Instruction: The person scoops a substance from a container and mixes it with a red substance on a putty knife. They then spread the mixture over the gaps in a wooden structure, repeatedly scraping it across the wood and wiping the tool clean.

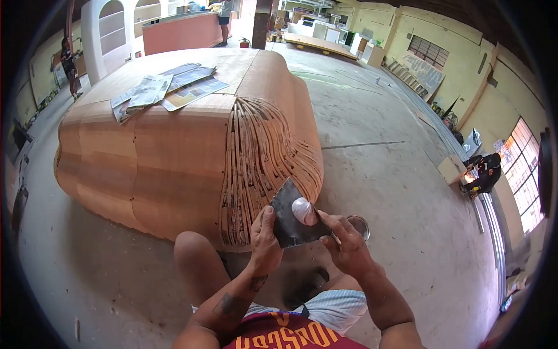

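My left hand (pixel 266 239) is closed on the left edge of a dark, flat, square mixing plate (pixel 286 218), thumb on top. A smooth lump of pale pinkish putty (pixel 303 210) sits on the plate. At the plate's right edge my right hand (pixel 349 244) is closed on a thin scraper (pixel 318 220), mostly hidden by the fingers and touching the putty. Just beyond both hands stands a large curved wooden piece (pixel 174 168). Its near corner is built of bent wooden strips (pixel 256 157) with dark gaps between them.
Newspaper sheets (pixel 168 87) lie on top of the wooden piece. A round open can (pixel 358 225) is partly hidden behind my right hand. One person (pixel 483 173) crouches at the right by a board; others stand at the back. Concrete floor (pixel 383 192) surrounds the piece.
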Tool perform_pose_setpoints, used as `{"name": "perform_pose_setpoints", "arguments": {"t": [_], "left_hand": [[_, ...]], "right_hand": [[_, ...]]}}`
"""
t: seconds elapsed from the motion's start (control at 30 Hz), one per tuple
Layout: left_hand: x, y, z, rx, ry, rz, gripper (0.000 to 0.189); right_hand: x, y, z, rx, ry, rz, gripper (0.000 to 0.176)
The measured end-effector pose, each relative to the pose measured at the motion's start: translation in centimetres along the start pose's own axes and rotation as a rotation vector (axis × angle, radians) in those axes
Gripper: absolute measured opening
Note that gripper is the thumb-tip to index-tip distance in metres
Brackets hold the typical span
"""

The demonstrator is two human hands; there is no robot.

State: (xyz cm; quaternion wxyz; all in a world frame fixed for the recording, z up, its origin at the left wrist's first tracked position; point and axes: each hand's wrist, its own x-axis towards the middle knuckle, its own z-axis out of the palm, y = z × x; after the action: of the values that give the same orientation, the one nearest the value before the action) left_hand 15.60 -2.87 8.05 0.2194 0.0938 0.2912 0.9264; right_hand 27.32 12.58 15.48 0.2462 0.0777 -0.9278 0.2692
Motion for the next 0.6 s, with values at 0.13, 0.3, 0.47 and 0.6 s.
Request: {"name": "perform_pose_setpoints", "arguments": {"t": [0.13, 0.3, 0.47, 0.6], "left_hand": [[0.2, 0.1, -0.9, 0.015, 0.021, -0.001, 0.036], [0.5, -0.2, -1.1, 0.264, 0.091, 0.084, 0.038], [0.7, -2.1, -1.3, 0.451, 0.122, 0.189, 0.039], [0.5, -3.1, -1.7, 0.483, 0.141, 0.168, 0.039]], "right_hand": [[-1.3, 1.6, -0.8, -0.170, -0.208, 0.113, 0.052], [-0.2, 1.1, -3.2, -0.243, -0.100, 0.217, 0.047], [1.7, -2.4, -1.2, -0.546, -0.171, -0.111, 0.045], [3.0, -2.9, -0.5, -0.426, -0.421, -0.075, 0.046]]}}
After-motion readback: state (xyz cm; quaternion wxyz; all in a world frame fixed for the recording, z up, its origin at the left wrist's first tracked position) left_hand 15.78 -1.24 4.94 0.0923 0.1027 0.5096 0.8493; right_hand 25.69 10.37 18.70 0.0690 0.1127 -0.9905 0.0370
